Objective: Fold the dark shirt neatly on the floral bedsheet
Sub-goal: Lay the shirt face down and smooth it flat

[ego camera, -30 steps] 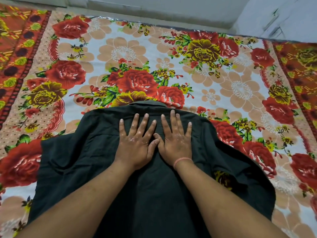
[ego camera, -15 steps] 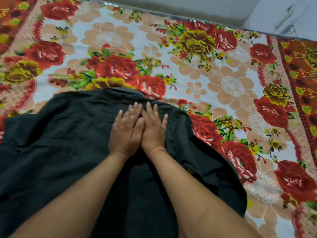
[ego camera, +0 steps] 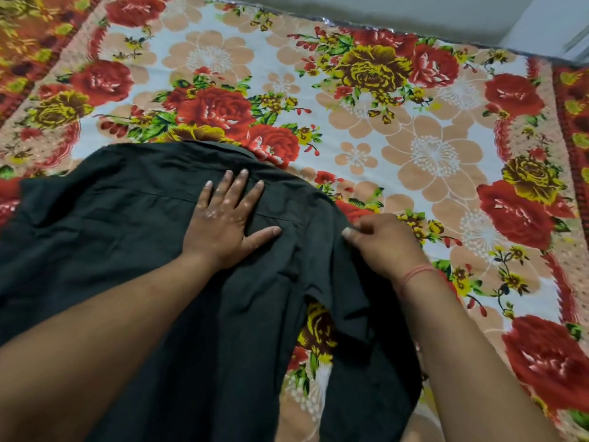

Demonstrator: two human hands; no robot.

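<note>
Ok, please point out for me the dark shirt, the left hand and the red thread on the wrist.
dark shirt (ego camera: 127, 224): head view, back panel left of the hand.
left hand (ego camera: 223, 224): head view, back of the hand.
red thread (ego camera: 414, 272): head view, strand across the right wrist.

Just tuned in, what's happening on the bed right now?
A person is folding a dark shirt spread back-up on a floral bedsheet. The left hand lies flat, fingers spread, on the upper back just below the collar, pinning the cloth. The right hand pinches the fabric at the right shoulder edge. The right sleeve is rumpled, and no fold is finished yet.
</note>
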